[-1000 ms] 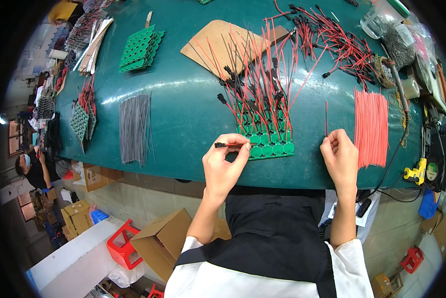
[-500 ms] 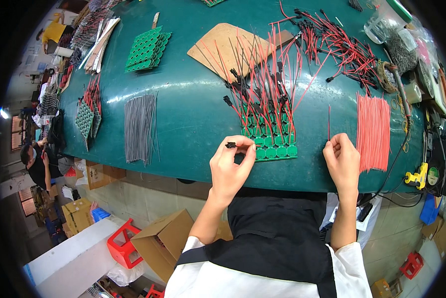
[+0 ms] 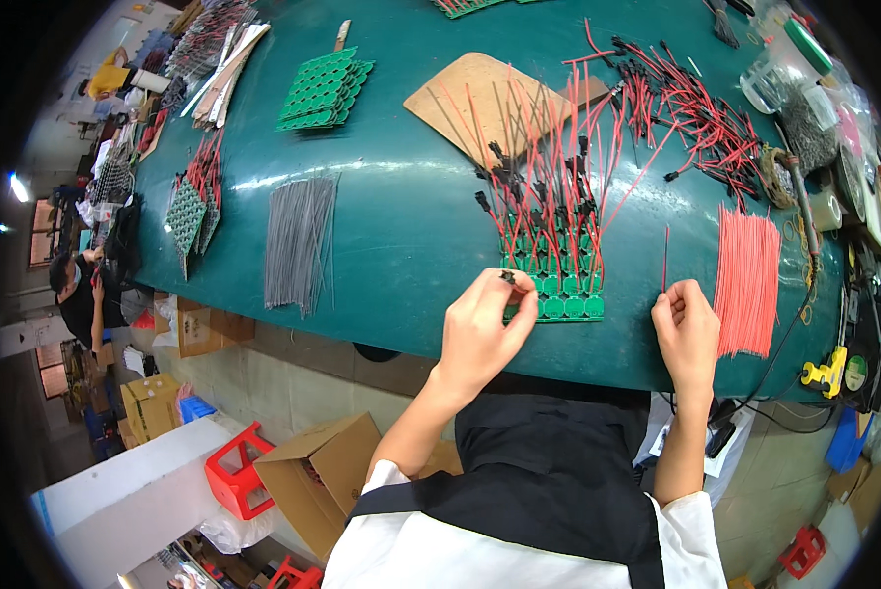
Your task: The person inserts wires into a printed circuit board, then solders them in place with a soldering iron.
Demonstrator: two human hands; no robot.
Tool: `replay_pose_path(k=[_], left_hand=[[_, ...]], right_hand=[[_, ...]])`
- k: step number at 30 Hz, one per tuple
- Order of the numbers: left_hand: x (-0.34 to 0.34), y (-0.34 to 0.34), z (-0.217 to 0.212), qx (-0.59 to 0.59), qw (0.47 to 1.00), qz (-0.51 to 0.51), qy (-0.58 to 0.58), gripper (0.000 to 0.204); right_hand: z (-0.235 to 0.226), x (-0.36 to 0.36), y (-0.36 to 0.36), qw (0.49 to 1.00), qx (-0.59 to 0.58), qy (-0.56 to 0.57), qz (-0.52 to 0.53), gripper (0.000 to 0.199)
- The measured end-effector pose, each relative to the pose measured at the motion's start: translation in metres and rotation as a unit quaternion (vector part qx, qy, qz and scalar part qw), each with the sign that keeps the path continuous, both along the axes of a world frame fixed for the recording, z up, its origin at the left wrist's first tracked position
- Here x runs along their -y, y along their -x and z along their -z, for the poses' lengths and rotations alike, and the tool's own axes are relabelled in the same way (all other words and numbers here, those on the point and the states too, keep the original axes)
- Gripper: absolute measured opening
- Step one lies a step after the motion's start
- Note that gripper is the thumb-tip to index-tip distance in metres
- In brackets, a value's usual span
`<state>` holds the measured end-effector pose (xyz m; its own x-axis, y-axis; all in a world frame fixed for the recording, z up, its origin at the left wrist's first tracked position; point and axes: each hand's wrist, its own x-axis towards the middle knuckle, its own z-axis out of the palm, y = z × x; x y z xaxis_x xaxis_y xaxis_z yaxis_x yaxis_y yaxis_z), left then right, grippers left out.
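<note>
Both of my hands are at the near edge of the green table [image 3: 411,319]. My left hand [image 3: 485,329] is closed, its thumb and fingers pinching a small black connector [image 3: 507,278]; any wire behind it is hidden by the fingers. Just beside it lies a panel of green circuit boards [image 3: 570,306], with many red and dark wires [image 3: 555,196] ending in black connectors spread over its far part. My right hand [image 3: 688,329] pinches a single red wire [image 3: 666,257] that stands up from the fingertips. To its right is a bundle of red wires [image 3: 748,285].
A bundle of grey wires [image 3: 301,245] lies to the left, with stacked green boards [image 3: 325,88] behind it. Beyond the panel sit a wooden board [image 3: 470,103] and a heap of connector leads [image 3: 701,118]. A yellow glue gun [image 3: 825,373] hangs at the right edge. Another person [image 3: 82,299] works far left.
The whole view has shifted slightly, so the table's things sit further right. My left hand has turned, and the connector now shows above its fingertips. My right hand still pinches the red wire.
</note>
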<state>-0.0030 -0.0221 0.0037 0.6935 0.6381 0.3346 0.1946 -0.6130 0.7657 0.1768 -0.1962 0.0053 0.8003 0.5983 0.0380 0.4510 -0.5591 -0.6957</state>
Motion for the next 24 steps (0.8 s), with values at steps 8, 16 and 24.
replay_pose_path(k=[8,16,24], left_hand=[[0.001,-0.006,0.001,-0.013,0.999,-0.008,0.036,0.023],[0.012,0.006,-0.006,0.11,0.981,0.042,-0.154,0.019],[0.017,0.018,-0.008,0.166,0.967,0.146,-0.125,0.022]], right_hand=[[-0.015,0.033,0.002,0.922,-0.36,-0.133,-0.047,0.016],[-0.009,0.046,0.022,0.862,-0.473,-0.009,-0.182,0.022],[-0.045,-0.002,0.062,0.83,-0.504,-0.14,-0.197,0.015]])
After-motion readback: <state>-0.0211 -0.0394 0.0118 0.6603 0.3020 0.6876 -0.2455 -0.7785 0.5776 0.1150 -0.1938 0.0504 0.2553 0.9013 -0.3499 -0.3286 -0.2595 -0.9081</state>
